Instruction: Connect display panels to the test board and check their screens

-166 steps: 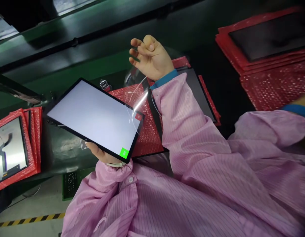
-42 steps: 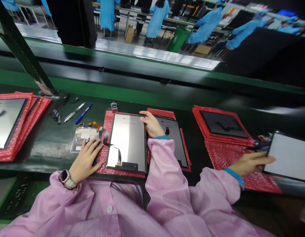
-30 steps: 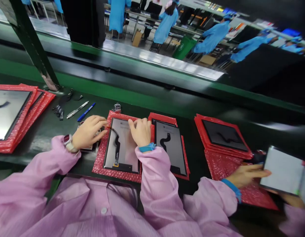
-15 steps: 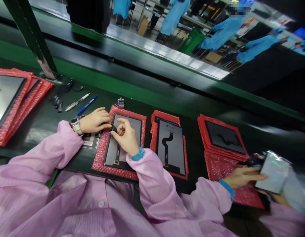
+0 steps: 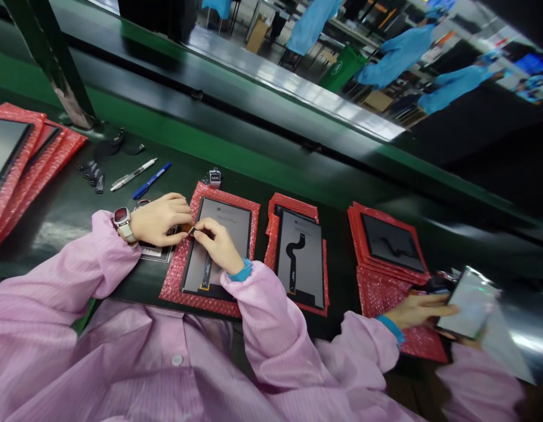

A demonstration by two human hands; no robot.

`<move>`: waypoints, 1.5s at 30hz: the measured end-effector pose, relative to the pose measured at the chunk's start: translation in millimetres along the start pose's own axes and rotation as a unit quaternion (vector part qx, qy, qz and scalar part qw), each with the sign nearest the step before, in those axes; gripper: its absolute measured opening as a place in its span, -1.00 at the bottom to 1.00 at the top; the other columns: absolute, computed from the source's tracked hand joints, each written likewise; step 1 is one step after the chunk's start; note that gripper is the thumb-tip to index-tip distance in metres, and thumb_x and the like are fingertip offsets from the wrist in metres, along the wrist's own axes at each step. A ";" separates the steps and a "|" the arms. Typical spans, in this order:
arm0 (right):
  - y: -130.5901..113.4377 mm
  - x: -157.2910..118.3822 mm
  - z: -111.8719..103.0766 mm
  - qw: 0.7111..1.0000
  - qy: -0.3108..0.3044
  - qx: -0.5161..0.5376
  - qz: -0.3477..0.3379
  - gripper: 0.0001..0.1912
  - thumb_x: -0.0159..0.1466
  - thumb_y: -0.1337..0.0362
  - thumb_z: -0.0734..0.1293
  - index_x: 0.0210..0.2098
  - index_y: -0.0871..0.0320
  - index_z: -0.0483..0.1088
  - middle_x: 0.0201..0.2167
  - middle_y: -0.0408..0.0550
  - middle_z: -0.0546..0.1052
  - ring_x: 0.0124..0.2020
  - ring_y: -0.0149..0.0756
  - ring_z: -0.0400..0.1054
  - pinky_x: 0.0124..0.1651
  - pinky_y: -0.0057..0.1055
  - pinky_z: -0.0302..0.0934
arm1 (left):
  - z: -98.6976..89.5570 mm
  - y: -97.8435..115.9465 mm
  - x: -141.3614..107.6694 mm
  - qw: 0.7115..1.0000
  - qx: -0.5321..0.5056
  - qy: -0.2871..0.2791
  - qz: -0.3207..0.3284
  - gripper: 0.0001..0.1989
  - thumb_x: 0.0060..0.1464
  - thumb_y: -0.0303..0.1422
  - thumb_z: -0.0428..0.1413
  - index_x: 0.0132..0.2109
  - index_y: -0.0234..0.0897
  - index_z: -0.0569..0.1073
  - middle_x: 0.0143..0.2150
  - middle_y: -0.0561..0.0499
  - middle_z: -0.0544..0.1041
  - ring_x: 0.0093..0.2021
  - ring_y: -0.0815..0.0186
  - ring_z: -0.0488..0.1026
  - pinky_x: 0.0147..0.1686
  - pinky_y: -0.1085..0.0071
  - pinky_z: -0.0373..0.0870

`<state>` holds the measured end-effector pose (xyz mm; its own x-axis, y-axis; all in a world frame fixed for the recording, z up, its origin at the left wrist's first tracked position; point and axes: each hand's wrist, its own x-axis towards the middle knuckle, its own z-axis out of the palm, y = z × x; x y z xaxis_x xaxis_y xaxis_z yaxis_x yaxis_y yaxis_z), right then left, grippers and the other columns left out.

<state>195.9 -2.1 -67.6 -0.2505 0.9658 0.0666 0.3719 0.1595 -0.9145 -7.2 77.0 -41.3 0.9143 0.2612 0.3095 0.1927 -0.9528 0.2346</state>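
Under my hands a grey display panel (image 5: pixel 229 220) lies on a red bubble-wrap bag (image 5: pixel 172 287). Its black flex cable (image 5: pixel 207 271) runs up the panel, and my right hand partly covers it. At the panel's left edge, my left hand (image 5: pixel 159 220), wearing a watch, has its fingers closed around a small part with a gold-coloured end (image 5: pixel 185 227). It looks like a flex cable end, mostly hidden by the fingers. My right hand (image 5: pixel 216 243), with a blue wristband, pinches at the tip of that same part.
A second display panel (image 5: pixel 301 258) with a curved flex cable lies to the right. Stacked red bags (image 5: pixel 385 240) sit beyond it, where a co-worker's hands (image 5: pixel 423 310) hold a panel. Pens (image 5: pixel 150 180), small black strips (image 5: pixel 93 173), a tally counter (image 5: pixel 214 177) and more bagged panels (image 5: pixel 29 176) are around.
My right hand has moved down and left, its fingers closing into a pinch against my left fingertips. A gold-coloured end now shows between the hands. The view has shifted slightly.
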 end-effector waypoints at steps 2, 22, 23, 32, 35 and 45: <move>-2.5 -0.9 1.6 1.000 0.009 -0.018 -0.007 -0.90 0.25 0.28 0.28 -0.41 0.11 0.33 -0.33 -0.09 0.46 -0.21 -0.27 0.32 -0.01 -0.31 0.21 | 1.6 1.6 0.7 1.000 -0.024 -0.018 -0.005 -0.73 0.30 -0.33 -0.09 -0.25 -0.27 0.48 -0.29 -0.06 0.55 -0.23 0.21 0.43 0.09 0.17 0.27; 7.6 8.0 -22.7 0.997 -0.072 -0.002 -0.033 -0.46 0.37 -0.21 0.21 -0.40 0.12 0.42 -0.27 -0.04 0.52 -0.20 -0.28 0.38 -0.02 -0.30 0.28 | 8.9 -1.2 1.9 0.987 0.000 0.083 -0.136 -0.59 0.39 -0.24 -0.19 -0.30 -0.25 0.45 -0.34 -0.03 0.52 -0.23 0.24 0.43 0.19 0.06 0.22; 10.2 9.0 -29.9 0.998 -0.067 0.000 -0.016 -0.46 0.37 -0.22 0.19 -0.36 0.12 0.44 -0.25 -0.04 0.53 -0.18 -0.28 0.41 -0.02 -0.31 0.31 | 7.3 -2.8 1.5 0.970 0.016 0.148 -0.194 -0.58 0.40 -0.20 -0.20 -0.24 -0.25 0.47 -0.24 -0.06 0.54 -0.13 0.22 0.43 0.21 0.04 0.22; 60.2 20.1 -80.7 0.958 0.212 -0.165 0.101 -0.72 0.37 0.25 0.18 -0.03 0.19 0.43 0.13 0.21 0.39 0.26 -0.06 0.07 0.40 0.00 -0.05 | 7.8 67.5 4.3 0.900 0.027 0.299 -0.316 -0.41 0.36 -0.08 -0.03 0.37 -0.33 0.15 0.43 -0.31 0.01 0.47 -0.07 -0.04 0.41 -0.17 0.03; 68.5 26.5 -81.6 0.944 0.247 -0.188 0.113 -0.80 0.30 0.34 0.19 -0.17 0.20 0.42 0.06 0.21 0.41 0.16 -0.04 0.11 0.36 0.03 -0.05 | 32.5 115.5 -2.1 0.951 -0.033 0.146 -0.270 -0.41 0.29 -0.21 0.06 0.37 -0.28 0.15 0.45 -0.34 -0.05 0.49 -0.19 -0.10 0.37 -0.22 0.14; 51.5 21.2 -96.0 0.940 0.337 -0.045 0.011 -0.79 0.31 0.13 0.18 -0.26 0.14 0.31 -0.32 -0.10 0.39 -0.25 -0.33 0.26 -0.08 -0.36 0.22 | 67.6 146.0 -27.6 0.905 -0.095 0.161 -0.383 -0.39 0.26 -0.37 0.14 0.39 -0.24 0.16 0.53 -0.31 -0.19 0.53 -0.19 -0.18 0.41 -0.20 0.09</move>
<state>295.6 46.2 -75.0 0.3705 0.8745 0.3132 0.4519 0.1249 -0.8833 19.8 -79.8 -77.9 0.3812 0.8942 0.2345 0.6327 -0.4373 0.6391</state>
